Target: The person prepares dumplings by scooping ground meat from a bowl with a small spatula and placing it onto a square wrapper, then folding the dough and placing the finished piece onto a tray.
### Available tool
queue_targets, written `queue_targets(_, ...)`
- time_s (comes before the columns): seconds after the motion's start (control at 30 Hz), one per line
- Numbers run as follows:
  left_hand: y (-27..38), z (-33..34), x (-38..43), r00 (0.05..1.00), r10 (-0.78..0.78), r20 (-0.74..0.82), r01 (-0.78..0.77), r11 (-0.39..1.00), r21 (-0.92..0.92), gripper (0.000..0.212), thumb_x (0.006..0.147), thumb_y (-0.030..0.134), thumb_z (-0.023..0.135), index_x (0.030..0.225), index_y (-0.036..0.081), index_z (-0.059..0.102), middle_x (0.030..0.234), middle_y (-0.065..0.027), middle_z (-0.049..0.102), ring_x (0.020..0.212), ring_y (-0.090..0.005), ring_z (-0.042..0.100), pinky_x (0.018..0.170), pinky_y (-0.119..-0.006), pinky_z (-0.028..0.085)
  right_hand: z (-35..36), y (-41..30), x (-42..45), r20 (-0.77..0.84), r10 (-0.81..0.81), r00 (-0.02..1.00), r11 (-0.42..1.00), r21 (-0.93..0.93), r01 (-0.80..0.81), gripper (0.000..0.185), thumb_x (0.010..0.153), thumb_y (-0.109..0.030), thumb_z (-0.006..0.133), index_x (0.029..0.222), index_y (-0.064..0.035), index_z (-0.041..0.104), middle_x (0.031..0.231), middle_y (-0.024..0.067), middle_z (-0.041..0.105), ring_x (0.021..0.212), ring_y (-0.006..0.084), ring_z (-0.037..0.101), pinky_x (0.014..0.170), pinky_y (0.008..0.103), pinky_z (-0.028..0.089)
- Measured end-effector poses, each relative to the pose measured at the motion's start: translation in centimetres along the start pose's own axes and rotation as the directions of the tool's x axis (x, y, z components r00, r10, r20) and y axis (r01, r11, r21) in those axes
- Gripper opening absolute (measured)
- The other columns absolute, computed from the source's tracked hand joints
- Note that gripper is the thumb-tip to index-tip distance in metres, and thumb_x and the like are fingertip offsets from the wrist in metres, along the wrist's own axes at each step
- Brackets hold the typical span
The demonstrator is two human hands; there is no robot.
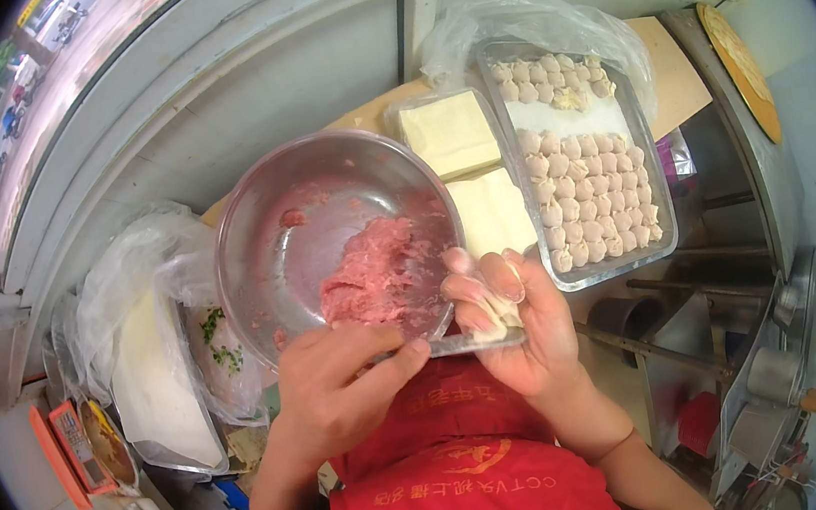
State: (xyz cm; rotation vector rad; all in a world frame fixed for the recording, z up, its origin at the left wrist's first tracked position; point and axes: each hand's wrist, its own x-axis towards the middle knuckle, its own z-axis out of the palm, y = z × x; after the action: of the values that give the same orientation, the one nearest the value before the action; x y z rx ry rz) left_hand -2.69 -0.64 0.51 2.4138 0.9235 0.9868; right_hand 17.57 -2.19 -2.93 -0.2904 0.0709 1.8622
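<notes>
My left hand (347, 383) grips a narrow flat metal spatula (475, 342), its blade reaching across to the other hand. A thin dough wrapper (494, 317) is gathered in my right hand (520, 310), with curled fingers around it and the spatula's tip against its lower edge. Just beyond both hands, a large steel bowl (257, 189) holds pink minced meat (372, 270). Two stacks of square dough wrappers, one farther (448, 133) and one nearer (490, 211), lie right of the bowl. Filled dumplings (590, 196) stand in rows on a metal tray (665, 226) at the right.
Clear plastic (539, 17) lies behind the dumpling tray. At left are a plastic-covered tray with a white sheet (159, 389) and chopped greens (222, 344). A wall with a window edges the worktop (666, 67). Metal racks with pots (772, 372) stand at right.
</notes>
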Motion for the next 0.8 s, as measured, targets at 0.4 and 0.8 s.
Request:
queue_targets(0.4,-0.1,0.5,-0.9,0.990,0.030,-0.135,-0.007,0.986,0.164,0.018,0.069,0.000,0.076,0.085,0.008,0.071,0.075,-0.0037,0.062,0.058,-0.0177,0.060,0.047,-0.029,0.043,0.1,0.1,-0.3,-0.132,-0.091,0.987,0.981,-0.184,0.066,0.022,0.103,-0.018,0.050,0.119,-0.0039,0.053,0.108,0.0138,0.061,0.112,0.0279,0.060,0.103,0.0451,0.048)
queue_targets(0.8,0.0,0.4,-1.2,0.978,-0.142,-0.155,0.162,0.980,0.120,0.019,0.076,-0.008,0.070,0.091,0.004,0.068,0.080,-0.0109,0.063,0.065,-0.0248,0.060,0.055,-0.032,0.047,-0.6,-4.9,1.1,0.008,-0.452,0.892,0.833,-0.355,0.425,0.028,0.098,-0.002,0.048,0.126,-0.0008,0.046,0.117,0.0171,0.060,0.113,0.0287,0.061,0.108,0.0436,0.047)
